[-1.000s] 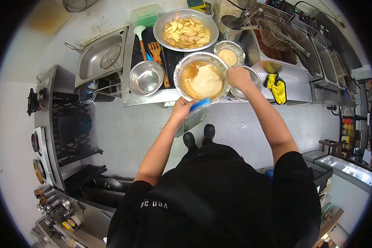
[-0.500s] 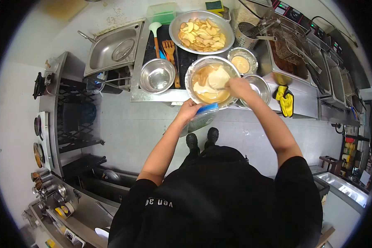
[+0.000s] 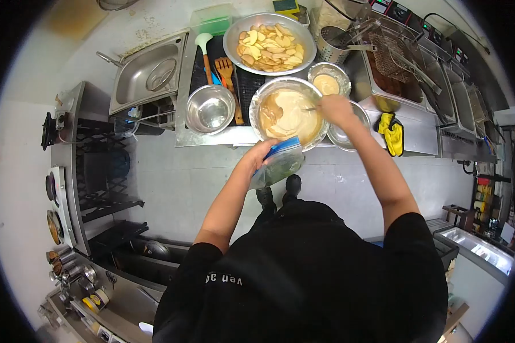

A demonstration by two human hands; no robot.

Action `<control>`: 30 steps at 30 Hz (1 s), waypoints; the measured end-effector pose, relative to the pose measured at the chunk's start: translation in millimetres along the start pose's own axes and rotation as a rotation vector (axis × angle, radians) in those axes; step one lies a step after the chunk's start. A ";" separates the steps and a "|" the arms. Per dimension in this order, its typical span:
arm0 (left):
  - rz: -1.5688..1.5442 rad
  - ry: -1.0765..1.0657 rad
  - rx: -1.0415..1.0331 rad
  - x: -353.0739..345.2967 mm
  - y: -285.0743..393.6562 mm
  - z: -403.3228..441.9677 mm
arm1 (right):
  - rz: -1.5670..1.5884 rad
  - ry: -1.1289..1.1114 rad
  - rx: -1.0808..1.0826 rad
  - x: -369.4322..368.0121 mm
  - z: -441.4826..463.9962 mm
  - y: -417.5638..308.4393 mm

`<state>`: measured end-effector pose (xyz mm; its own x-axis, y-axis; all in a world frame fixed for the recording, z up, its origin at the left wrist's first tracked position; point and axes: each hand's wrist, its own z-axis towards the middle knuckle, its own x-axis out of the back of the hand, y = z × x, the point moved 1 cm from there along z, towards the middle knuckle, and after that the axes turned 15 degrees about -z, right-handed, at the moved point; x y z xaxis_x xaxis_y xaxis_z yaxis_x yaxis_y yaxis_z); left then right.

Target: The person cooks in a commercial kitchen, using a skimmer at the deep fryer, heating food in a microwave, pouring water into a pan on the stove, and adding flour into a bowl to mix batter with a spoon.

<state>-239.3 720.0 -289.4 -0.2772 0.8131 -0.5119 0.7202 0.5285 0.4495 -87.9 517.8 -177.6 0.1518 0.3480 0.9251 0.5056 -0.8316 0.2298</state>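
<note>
Near the top centre of the frame, my right fingers (image 3: 336, 110) close round a utensil (image 3: 311, 108) dipped in the bowl of batter (image 3: 290, 114), while my left fingers (image 3: 261, 153) pinch a clear bag (image 3: 279, 166) at the bowl's lower edge.

Your metal bowl (image 3: 253, 108) is sitting at the front edge of the surface (image 3: 187, 138), holding a creamy tan mixture (image 3: 294, 116) with browner patches. The thin utensil in your right hand (image 3: 336, 110) is dipping into it. Your left hand (image 3: 258, 154) is holding a clear, blue-topped bag (image 3: 277, 168), tilting by the bowl's near rim.
</note>
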 end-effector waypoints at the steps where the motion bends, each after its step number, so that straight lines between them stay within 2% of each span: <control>1: -0.011 0.032 -0.024 -1.3 -1.7 3.6 | 0.026 0.028 0.079 -8.4 3.2 -11.9; 3: -0.014 0.063 -0.047 0.4 -1.5 5.6 | 0.120 0.041 0.194 -5.8 -7.0 -21.2; 6: -0.082 0.063 -0.027 1.2 -5.4 0.7 | -0.005 -0.096 0.075 1.2 -9.5 4.2; 8: -0.141 0.035 -0.081 -3.0 -9.0 -3.4 | 0.025 -0.104 0.071 18.0 -8.5 2.8; 10: -0.140 0.021 -0.072 -2.8 -10.8 -10.4 | 0.079 0.030 0.076 6.4 0.4 -12.6; 11: -0.143 0.013 -0.068 -1.4 -10.9 -14.6 | 0.108 0.050 0.200 0.1 -2.8 -20.3; 16: -0.053 0.109 -0.077 7.9 -14.4 -45.0 | 0.049 -0.007 0.188 28.1 -41.5 -2.8; 18: -0.017 0.098 -0.064 5.2 -15.3 -58.9 | 0.060 0.090 0.087 37.1 -42.4 -6.3; 20: -0.059 0.126 -0.026 0.9 -13.3 -76.0 | 0.035 0.102 0.092 32.6 -55.4 -20.4; 22: -0.016 0.107 -0.016 -4.5 -10.2 -95.9 | 0.223 0.143 0.244 38.6 -88.3 -29.5; 23: 0.030 0.123 -0.027 -13.3 -8.2 -109.5 | 0.170 0.150 0.242 31.2 -101.8 -21.8; 24: 0.076 0.135 -0.036 -18.4 -7.8 -118.6 | 0.180 0.146 0.206 35.6 -115.2 -15.3; 26: 0.137 0.078 0.031 -19.7 -12.4 -122.1 | 0.102 0.061 -0.072 52.6 -143.0 6.0; 28: 0.207 0.034 0.089 -30.4 -17.5 -129.2 | 0.082 0.065 -0.146 45.2 -161.4 6.7; 30: 0.263 -0.008 0.111 -42.9 -19.6 -133.4 | 0.223 0.112 -0.102 33.6 -182.6 -1.1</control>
<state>-326.4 707.3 -178.6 -0.0663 0.9166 -0.3943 0.8320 0.2689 0.4852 -238.4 451.4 -91.7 0.1524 0.1062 0.9826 0.3814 -0.9235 0.0406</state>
